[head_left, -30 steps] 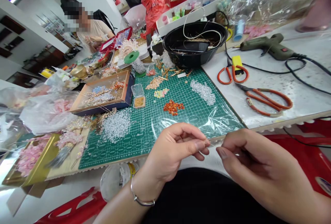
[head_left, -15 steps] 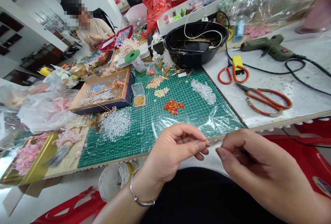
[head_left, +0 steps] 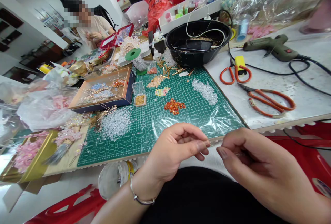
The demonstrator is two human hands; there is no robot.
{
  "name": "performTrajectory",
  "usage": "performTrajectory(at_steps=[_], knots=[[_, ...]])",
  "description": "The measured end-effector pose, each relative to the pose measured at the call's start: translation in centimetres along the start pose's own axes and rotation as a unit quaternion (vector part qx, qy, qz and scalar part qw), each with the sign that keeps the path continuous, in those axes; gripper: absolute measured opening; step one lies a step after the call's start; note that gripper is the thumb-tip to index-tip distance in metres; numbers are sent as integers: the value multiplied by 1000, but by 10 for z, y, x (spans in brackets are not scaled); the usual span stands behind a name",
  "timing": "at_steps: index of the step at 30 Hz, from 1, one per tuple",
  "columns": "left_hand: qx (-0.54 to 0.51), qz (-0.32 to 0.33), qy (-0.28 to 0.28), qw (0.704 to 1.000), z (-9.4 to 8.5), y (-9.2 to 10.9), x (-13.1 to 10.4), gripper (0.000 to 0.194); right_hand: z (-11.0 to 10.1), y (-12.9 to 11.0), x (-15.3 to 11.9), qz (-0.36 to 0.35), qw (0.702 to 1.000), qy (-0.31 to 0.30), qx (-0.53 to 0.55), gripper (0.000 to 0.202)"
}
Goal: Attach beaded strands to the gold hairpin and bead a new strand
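Thumb and forefinger of my left hand [head_left: 184, 144] are pinched together at the table's front edge. Close by on the right, my right hand [head_left: 256, 163] is curled, its thumb pressed to the forefinger. A hair-thin strand seems to run between the two pinches, too fine to name. Beyond my hands, orange beads [head_left: 174, 106] lie in a small heap on the green cutting mat [head_left: 144, 130]. Clear beads [head_left: 205, 91] are spread to the right, and a larger pile of clear beads [head_left: 116, 122] sits at the left. Yellow and pink pieces [head_left: 162, 91] lie behind the orange ones.
Orange-handled pliers [head_left: 271, 103], orange-handled scissors [head_left: 235, 74] and a glue gun [head_left: 274, 48] lie on the right. A black basin [head_left: 198, 56] stands behind the mat. An open box [head_left: 103, 93] of ornaments is at the left. Another person [head_left: 94, 27] sits further back.
My hands hold almost the same pose, fingertips still pinched. The view has shifted slightly, and the thin strand between my fingertips shows a little more clearly.
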State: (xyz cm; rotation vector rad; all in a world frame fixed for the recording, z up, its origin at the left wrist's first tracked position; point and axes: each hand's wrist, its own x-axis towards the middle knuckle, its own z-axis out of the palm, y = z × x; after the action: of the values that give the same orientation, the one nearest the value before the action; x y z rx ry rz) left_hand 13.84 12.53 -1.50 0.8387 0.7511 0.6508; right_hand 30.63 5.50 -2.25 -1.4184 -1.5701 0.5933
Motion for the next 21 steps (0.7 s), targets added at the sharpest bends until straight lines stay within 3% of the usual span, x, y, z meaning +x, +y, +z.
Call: performTrajectory(at_steps=[14, 18, 21], knots=[[-14, -11, -19, 1000, 0, -2, 5, 10, -2, 4, 4, -13, 1000, -12, -10, 15], [61, 1, -25, 998, 2, -1, 3, 12, -2, 9, 6, -33, 998, -53, 9, 17], [209, 32, -11, 977, 6, 2, 0, 9, -5, 17, 6, -26, 994, -110, 2, 16]])
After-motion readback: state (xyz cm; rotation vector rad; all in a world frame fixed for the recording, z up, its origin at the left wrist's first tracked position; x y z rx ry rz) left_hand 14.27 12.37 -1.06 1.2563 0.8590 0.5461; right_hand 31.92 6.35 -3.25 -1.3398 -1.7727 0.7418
